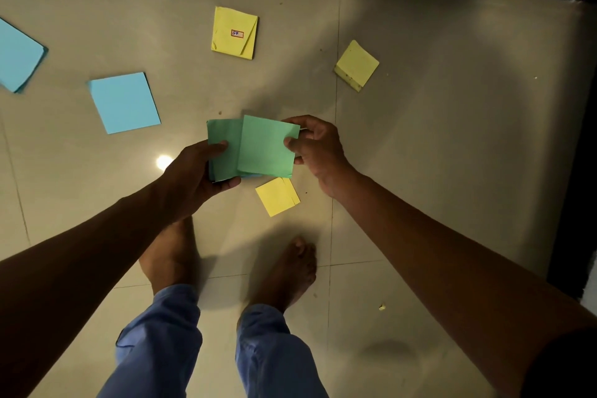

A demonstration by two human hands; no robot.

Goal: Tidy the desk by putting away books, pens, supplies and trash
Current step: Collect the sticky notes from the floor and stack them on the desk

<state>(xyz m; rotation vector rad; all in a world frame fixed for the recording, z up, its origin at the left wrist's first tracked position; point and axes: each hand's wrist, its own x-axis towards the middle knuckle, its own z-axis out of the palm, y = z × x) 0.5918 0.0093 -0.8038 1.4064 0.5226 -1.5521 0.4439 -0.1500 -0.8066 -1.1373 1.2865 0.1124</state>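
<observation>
We hold green paper squares (258, 149) above the floor (420, 139), left hand (197, 174) gripping one stack, right hand (315, 149) pinching the top sheet's edge; yellow (234, 32) and blue squares (124, 102) lie scattered.

Both hands (197, 171) (315, 152) fwd, fingers curled.

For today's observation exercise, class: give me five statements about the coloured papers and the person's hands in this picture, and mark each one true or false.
1. Both hands hold green papers. True: the left hand grips one side, the right hand pinches the other.
2. Three blue papers lie on the floor. False: two show, a blue paper and another at the left edge.
3. The labelled yellow paper lies on the floor. True.
4. The person wears shoes. False: the feet are bare.
5. A yellow paper lies below the green ones in the picture. True.
</observation>
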